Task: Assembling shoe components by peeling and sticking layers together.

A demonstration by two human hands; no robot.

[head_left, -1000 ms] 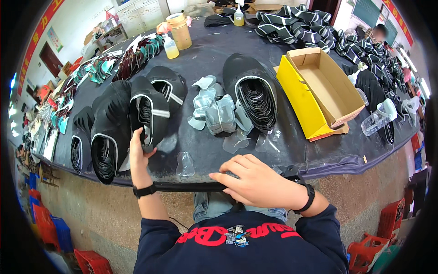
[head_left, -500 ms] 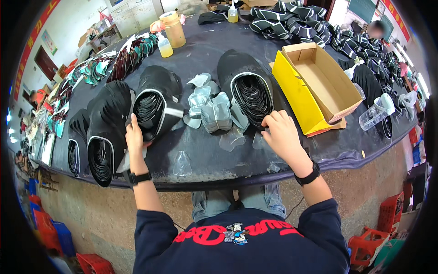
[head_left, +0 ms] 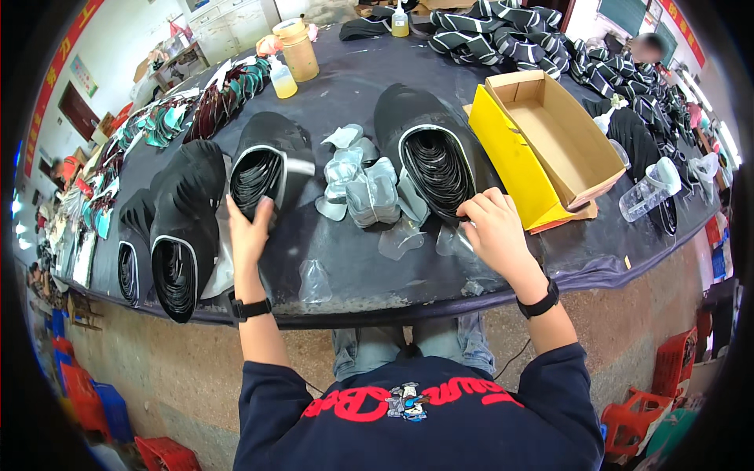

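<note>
Left hand [head_left: 250,235] and right hand [head_left: 500,235] over the worktop [head_left: 365,271].
Left: fingers part-open at near end of left-hand black stack [head_left: 280,132]. Right: fingers bunched at near rim of right-hand black stack [head_left: 415,108]. Neither grip can be confirmed. Translucent pieces [head_left: 373,200] lie between; pump bottle [head_left: 400,23] stands beyond.

I have, on one dark-covered table [head_left: 345,98], my left hand [head_left: 250,231] at the near end of a white-edged black fabric stack [head_left: 271,129], my right hand [head_left: 496,231] at a second, similar black stack [head_left: 412,108], translucent plastic pieces [head_left: 372,196] between, and an open yellow cardboard box [head_left: 512,157] to the right.
</note>
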